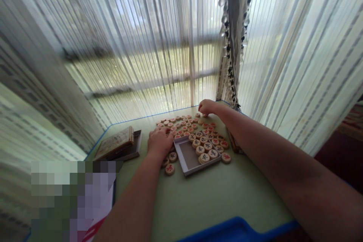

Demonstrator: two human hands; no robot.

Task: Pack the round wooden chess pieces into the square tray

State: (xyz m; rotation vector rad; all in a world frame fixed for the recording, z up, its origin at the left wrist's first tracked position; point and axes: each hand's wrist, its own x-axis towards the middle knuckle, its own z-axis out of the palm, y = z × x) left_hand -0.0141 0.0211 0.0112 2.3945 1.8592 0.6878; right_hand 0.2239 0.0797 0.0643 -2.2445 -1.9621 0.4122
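Many round wooden xiangqi pieces (183, 124) with red or black characters lie spread over the table, beyond and around a shallow grey box tray (184, 166). Inside the tray's right part sit several black-marked pieces (208, 146), packed in rows. My left hand (160, 140) rests palm down at the tray's left edge, its fingers laid over the pieces there; some fingertips are hidden. At the far edge of the table, my right hand (207, 107) has its fingers bent together and pinched on a xiangqi piece (204, 115), partly covered by the fingertips.
A patterned box lid (116, 143) leans on another grey tray (137, 147) at the left. Behind my right forearm, a brown box edge (235, 141) shows. The green table (204, 200) has a blue rim, and striped sheer curtains (159, 64) hang right behind it.
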